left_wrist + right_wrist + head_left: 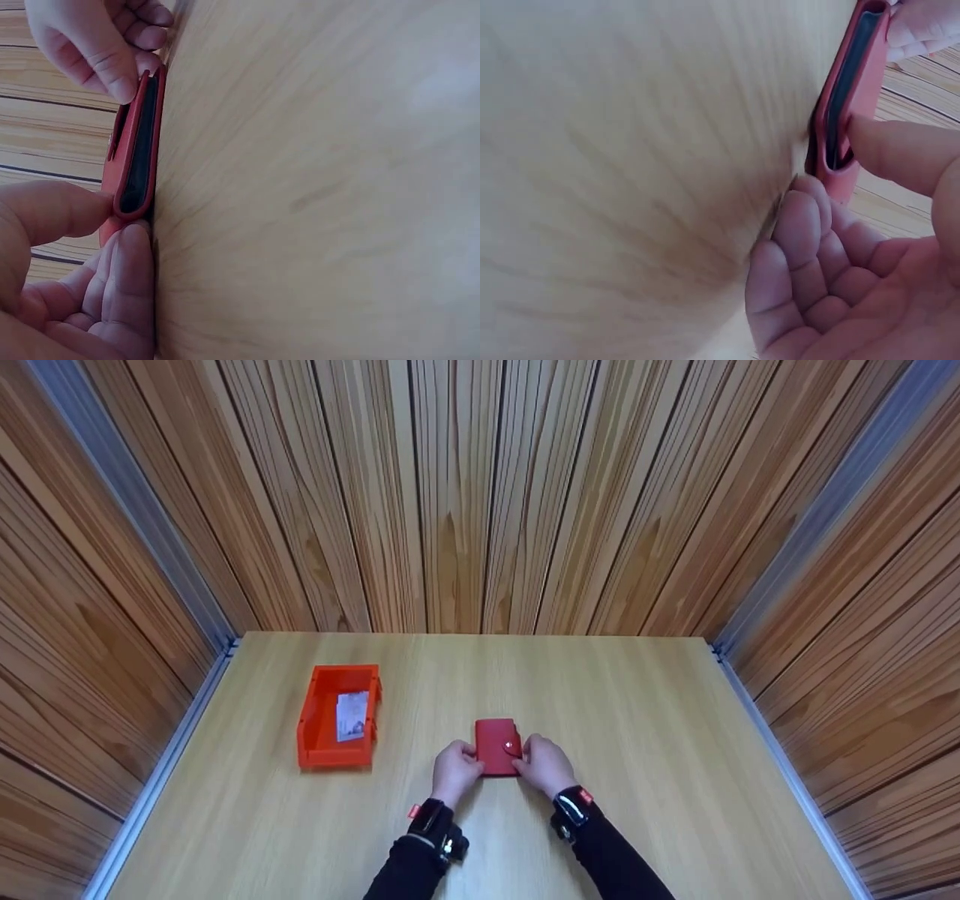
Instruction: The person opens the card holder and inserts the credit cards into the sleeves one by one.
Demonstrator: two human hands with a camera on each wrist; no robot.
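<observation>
A small red card holder point(493, 746) with a snap-button strap point(511, 746) on its right side lies closed on the table. My left hand point(456, 773) pinches its left edge. In the left wrist view, the left thumb rests on the folded spine and the curled fingers sit low beside it. My right hand point(550, 766) grips the opposite edge below the strap, thumb on the cover and fingers bent at the side. Both wrist views look into the holder's near end, where dark inner sleeves point(849, 86) show between the red covers.
An orange open bin point(313, 724) stands on the table to the left, with pale printed cards point(351, 716) inside. Wood-plank walls point(450, 510) with metal corner rails point(142, 506) enclose the light wooden table point(622, 712) at the back and both sides.
</observation>
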